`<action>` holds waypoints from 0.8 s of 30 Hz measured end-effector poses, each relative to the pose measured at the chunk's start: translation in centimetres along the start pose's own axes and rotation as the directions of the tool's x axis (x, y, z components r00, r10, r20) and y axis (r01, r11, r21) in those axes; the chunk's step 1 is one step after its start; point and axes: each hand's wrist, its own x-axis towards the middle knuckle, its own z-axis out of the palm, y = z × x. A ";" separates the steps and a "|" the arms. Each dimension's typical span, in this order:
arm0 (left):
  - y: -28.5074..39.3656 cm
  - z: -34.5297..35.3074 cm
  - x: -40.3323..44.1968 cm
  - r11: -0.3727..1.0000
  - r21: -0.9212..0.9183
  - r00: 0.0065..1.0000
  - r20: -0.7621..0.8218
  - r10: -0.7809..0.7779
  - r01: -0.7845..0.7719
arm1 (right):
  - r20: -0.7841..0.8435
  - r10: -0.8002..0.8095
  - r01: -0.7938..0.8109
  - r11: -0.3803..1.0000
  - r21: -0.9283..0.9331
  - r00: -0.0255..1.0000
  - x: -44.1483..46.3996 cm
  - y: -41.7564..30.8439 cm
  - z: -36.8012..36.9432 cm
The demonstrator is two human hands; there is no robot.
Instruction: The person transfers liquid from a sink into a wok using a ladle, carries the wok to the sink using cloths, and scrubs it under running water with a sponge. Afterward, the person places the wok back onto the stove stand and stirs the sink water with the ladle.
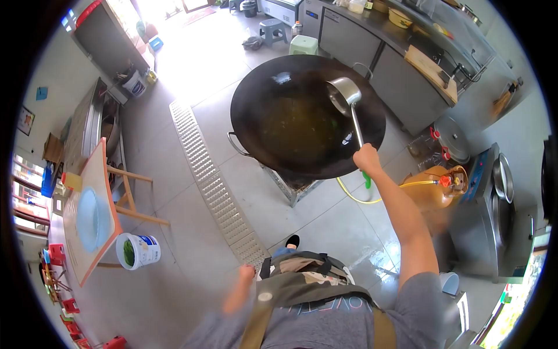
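My right hand is closed round the handle of a metal ladle, and the handle's green end sticks out below my fist. The ladle's bowl is tilted over the right side of a big dark wok. Greenish-yellow liquid lies in the bottom of the wok, which rests on a metal stand. Low beside my apron, my left hand hangs away from the wok; it is small and blurred, and its fingers cannot be made out.
An orange gas cylinder with a yellow hose stands right of the wok. Leftward are a table with a blue basin and a white bucket holding greens. A drain grate crosses the floor. Steel counters line the back right.
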 end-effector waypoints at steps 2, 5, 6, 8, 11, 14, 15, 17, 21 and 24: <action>-0.5 -0.2 -0.1 0.998 -0.062 1.000 -0.003 0.009 -0.009 | 0.019 0.020 -0.020 1.000 -0.009 1.000 0.3 -0.8 0.6; -0.3 -0.5 -0.7 0.989 -0.137 0.998 -0.009 0.056 -0.057 | 0.065 0.066 -0.070 0.996 0.062 0.996 0.0 -2.1 1.8; -0.2 -0.7 -0.9 0.990 -0.122 0.997 -0.007 0.075 -0.075 | 0.106 0.077 -0.089 0.990 0.110 0.991 0.1 -2.2 2.8; 0.4 -1.1 -1.8 0.988 -0.126 0.996 -0.003 0.088 -0.087 | 0.215 0.093 -0.144 0.960 0.238 0.972 -1.4 -3.7 3.5; 0.9 -1.1 -1.2 0.981 0.039 0.982 0.034 0.188 -0.190 | 0.464 0.072 -0.317 0.820 0.476 0.883 -3.3 -5.5 4.3; -1.7 -1.5 2.7 0.650 0.580 0.867 0.245 0.435 -0.490 | 0.795 -0.070 -0.748 0.299 0.593 0.603 -3.4 -5.7 4.3; -2.4 -1.6 3.9 0.450 0.698 0.811 0.344 0.473 -0.558 | 0.882 -0.200 -0.900 0.000 0.435 0.427 -3.0 -5.6 3.9; -2.2 -1.8 5.2 0.227 0.766 0.750 0.442 0.492 -0.601 | 0.863 -0.368 -0.937 -0.188 0.294 0.345 -3.8 -5.7 3.5; -1.4 -2.4 6.6 0.261 0.760 0.751 0.410 0.518 -0.595 | 0.795 -0.491 -0.922 -0.321 0.215 0.356 -7.3 -5.2 3.2; 0.2 -2.5 5.1 0.854 0.394 0.939 0.179 0.292 -0.341 | 0.732 -0.519 -0.896 -0.213 0.389 0.441 -11.7 -3.9 0.9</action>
